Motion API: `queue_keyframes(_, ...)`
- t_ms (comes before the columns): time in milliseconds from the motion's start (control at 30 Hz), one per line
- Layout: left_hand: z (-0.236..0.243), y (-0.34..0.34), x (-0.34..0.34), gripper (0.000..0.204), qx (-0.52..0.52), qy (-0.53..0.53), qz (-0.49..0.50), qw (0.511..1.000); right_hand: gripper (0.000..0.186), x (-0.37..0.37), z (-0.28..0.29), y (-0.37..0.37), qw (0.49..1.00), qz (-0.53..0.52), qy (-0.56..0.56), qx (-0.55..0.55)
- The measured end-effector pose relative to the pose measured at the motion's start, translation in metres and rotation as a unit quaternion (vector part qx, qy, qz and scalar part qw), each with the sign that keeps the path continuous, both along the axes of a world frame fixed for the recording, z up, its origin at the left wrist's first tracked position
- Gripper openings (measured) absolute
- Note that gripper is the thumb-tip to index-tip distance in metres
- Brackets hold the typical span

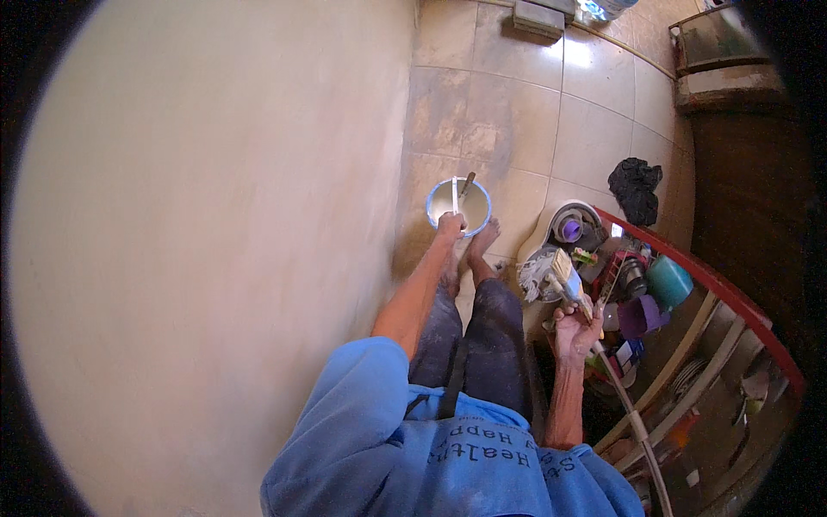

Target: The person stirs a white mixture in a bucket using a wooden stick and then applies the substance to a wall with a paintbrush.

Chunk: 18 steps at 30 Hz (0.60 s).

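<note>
My left hand (pixel 451 226) is closed around the white handle (pixel 455 195) of a bucket, at the near side of the rim. The bucket (pixel 490 209) is pale with a blue rim and hangs or stands over the floor by my feet; which, I cannot tell. Something pale lies inside it, and a brown stick-like tool (pixel 468 183) leans at its far edge. To the right, my right hand (pixel 575 333) is palm up and grips a wide paintbrush (pixel 566 274), bristles pointing away from me. A long pole (pixel 636 422) passes beside this hand; whether they touch is unclear.
A pale wall (pixel 215 258) fills the left side. At the right, a red-edged shelf (pixel 724 297) holds cups and kitchen things, with a white string mop head (pixel 536 276) beside it. A black plastic bag (pixel 636 188) lies on the tiled floor (pixel 517 112). A grey block (pixel 538 19) sits far ahead.
</note>
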<state>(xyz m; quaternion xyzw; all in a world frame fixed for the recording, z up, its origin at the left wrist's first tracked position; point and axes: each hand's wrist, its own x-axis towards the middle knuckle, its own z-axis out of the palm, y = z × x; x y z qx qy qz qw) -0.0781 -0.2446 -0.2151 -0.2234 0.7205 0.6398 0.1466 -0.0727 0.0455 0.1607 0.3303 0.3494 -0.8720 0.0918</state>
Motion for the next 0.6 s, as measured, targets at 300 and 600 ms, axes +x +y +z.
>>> queue_keyframes(300,0.087,-0.003,-0.013,0.020,-0.004,-0.116,-0.024,0.993,0.052,0.004,0.041,-0.046,0.993,-0.045,-0.113,0.003)
queue_keyframes(600,0.122,0.008,-0.037,0.012,0.036,-0.150,0.033,0.988,0.058,0.000,0.035,-0.045,0.985,-0.100,-0.142,0.004)
